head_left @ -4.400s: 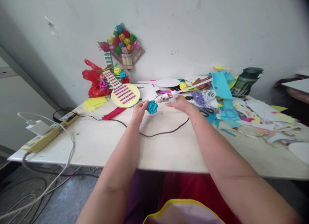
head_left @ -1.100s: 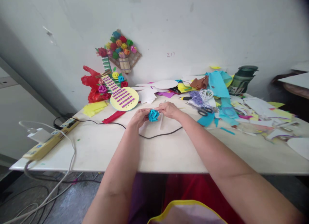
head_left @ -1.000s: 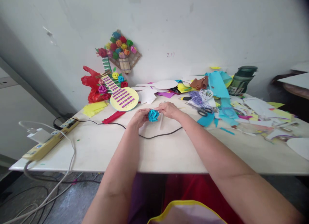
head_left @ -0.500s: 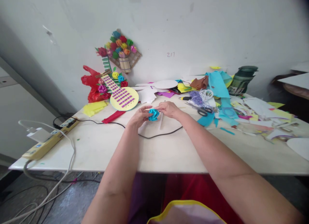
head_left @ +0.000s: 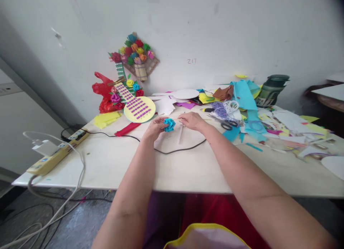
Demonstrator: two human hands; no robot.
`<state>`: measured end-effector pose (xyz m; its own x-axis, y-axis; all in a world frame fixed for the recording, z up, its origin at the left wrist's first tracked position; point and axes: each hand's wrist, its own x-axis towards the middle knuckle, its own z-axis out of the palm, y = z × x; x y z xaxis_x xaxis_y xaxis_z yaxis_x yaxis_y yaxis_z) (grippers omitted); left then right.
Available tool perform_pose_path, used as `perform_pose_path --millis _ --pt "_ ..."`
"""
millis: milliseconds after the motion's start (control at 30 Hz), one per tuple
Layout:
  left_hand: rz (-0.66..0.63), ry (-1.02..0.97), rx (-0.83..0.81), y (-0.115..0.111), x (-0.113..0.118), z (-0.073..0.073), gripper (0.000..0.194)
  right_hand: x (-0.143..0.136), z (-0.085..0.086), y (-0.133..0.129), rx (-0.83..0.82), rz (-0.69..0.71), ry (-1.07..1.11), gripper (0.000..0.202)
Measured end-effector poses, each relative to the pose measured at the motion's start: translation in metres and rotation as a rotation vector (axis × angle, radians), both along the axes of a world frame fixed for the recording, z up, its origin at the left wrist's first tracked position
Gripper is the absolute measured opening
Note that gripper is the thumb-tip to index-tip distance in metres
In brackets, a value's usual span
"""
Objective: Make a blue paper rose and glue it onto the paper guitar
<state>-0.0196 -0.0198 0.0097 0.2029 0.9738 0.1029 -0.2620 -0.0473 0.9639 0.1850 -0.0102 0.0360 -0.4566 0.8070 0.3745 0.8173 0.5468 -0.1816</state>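
Above the middle of the white table, my left hand [head_left: 156, 128] is closed on a blue folded-paper flower [head_left: 169, 125]. My right hand [head_left: 190, 120], just to its right, pinches a thin stick [head_left: 176, 119] that runs from the flower. A stretch of the stick shows between the hands. Under my right hand a white translucent rod [head_left: 180, 134] points down toward the table; its upper end is hidden by the fingers.
A yellow disc-shaped paper guitar [head_left: 139, 109], red strip [head_left: 127, 129] and power strip [head_left: 57, 154] are on the left. Scissors [head_left: 228, 124], yarn [head_left: 220, 109], blue paper [head_left: 244, 95], scraps and a green bottle [head_left: 272, 91] lie right. A black cable [head_left: 177, 150] crosses in front.
My right hand has moved slightly right, away from the flower, and more of the stick shows between the hands. The flower has shifted slightly left with my left hand.
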Motion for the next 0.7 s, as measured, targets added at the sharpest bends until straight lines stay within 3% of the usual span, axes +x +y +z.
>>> perform_pose_path --millis 167,267,400,567,700 --pt "0.06 -0.117 -0.038 0.006 -0.002 -0.003 0.037 0.019 0.0 0.004 0.011 -0.148 0.008 0.026" --pt "0.091 -0.19 -0.061 0.009 -0.002 -0.006 0.038 0.029 -0.005 0.01 0.054 -0.355 0.024 0.028" --pt "0.12 -0.22 -0.07 0.014 -0.004 -0.009 0.037 0.038 -0.015 0.017 -0.028 -0.573 -0.008 0.028" --pt "0.123 -0.202 -0.075 0.015 -0.004 -0.01 0.035 0.043 -0.02 0.022 -0.058 -0.622 -0.086 0.028" --pt "0.131 -0.214 -0.093 0.013 -0.003 -0.009 0.037 0.045 -0.021 0.023 -0.175 -0.654 -0.074 0.027"
